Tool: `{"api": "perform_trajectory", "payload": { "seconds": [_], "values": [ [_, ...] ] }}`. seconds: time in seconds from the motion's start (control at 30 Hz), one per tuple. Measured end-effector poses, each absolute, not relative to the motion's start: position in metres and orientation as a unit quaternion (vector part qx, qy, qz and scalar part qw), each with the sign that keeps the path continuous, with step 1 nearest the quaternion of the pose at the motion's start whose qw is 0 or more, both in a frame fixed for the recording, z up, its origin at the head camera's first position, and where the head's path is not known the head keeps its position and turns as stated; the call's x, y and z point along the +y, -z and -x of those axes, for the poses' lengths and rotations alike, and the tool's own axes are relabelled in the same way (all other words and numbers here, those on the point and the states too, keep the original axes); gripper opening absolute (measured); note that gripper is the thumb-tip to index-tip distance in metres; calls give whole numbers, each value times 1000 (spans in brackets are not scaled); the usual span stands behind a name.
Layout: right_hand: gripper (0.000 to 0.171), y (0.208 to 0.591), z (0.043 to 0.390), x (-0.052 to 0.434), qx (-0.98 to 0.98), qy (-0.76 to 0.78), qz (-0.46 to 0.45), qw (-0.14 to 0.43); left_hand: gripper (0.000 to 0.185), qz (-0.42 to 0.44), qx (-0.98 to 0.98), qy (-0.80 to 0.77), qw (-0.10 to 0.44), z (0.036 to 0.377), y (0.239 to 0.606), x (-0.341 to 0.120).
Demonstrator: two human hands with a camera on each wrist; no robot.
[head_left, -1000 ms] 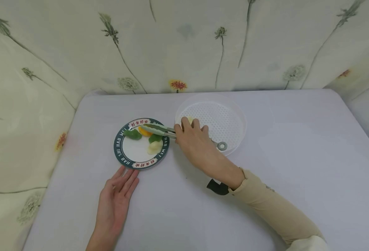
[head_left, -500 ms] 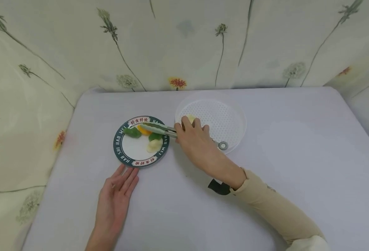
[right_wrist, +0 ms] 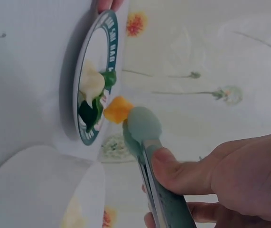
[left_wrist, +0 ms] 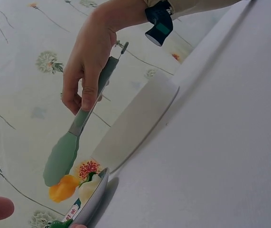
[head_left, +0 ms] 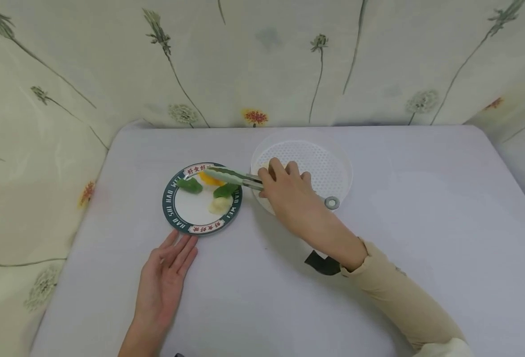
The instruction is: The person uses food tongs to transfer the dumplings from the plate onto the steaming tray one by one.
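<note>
Here, right hand (head_left: pixel 289 191) fingers grip one tongs (head_left: pixel 231 177); four pieces on plate (head_left: pixel 173 210); left hand (head_left: pixel 164 277) flat.

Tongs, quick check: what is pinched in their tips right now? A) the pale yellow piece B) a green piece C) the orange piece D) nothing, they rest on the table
C: the right hand holds the tongs, and the orange piece sits pinched at their tips, lifted above the plate, while the green and pale pieces lie on it.
</note>
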State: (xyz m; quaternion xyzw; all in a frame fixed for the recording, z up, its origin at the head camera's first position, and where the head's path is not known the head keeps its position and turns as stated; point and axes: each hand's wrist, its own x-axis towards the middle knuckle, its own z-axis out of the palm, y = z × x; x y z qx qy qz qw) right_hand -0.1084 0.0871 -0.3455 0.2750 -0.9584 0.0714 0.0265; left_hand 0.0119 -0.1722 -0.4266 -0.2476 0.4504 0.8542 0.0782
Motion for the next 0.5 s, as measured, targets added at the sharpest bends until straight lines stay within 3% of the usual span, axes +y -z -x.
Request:
{"api": "perform_trajectory", "payload": {
  "seconds": [0.5],
  "values": [
    [34, 331, 115, 119, -965, -68, -252, 23, 62, 248, 444, -857, 75, -12, 422, -171]
  ]
}}
